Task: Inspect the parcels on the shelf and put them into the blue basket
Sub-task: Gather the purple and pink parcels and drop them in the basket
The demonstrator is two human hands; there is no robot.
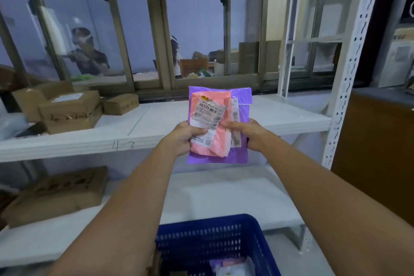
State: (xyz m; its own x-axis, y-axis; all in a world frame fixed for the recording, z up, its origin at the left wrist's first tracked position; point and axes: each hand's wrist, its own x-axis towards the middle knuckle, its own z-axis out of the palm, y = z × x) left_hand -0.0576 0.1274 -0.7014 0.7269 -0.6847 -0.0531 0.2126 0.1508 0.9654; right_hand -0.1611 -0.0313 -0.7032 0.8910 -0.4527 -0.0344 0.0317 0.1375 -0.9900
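Both hands are up in front of the shelf, sharing a small stack of soft parcels. The left hand (184, 135) grips the lower left corner of the pink parcel (210, 123), thumb curled over its white label, while the right hand (247, 133) pinches the stack from the other side, fingers laid across the pink parcel's right edge and wrapped round the purple parcel (240, 105) behind it. The two bags overlap, pink in front, purple showing above and below, both held upright with the labels facing the person, so I'd say the inspecting is under way. The blue basket (212, 236) sits well below the hands, close to the body, with a few bags already in it. To the left of the left hand, cardboard boxes (69, 108) wait on the shelf (268, 119), and another box (57, 195) lies on the board beneath. The risk I see is the slippery plastic: each hand holds only an edge, and if one lets go to turn a label, the back bag could slide out and drop past the basket onto the lower board. Dropping both together from this height might also send one over the basket rim. A thin strip between the two bags could be a third item; I cannot tell.
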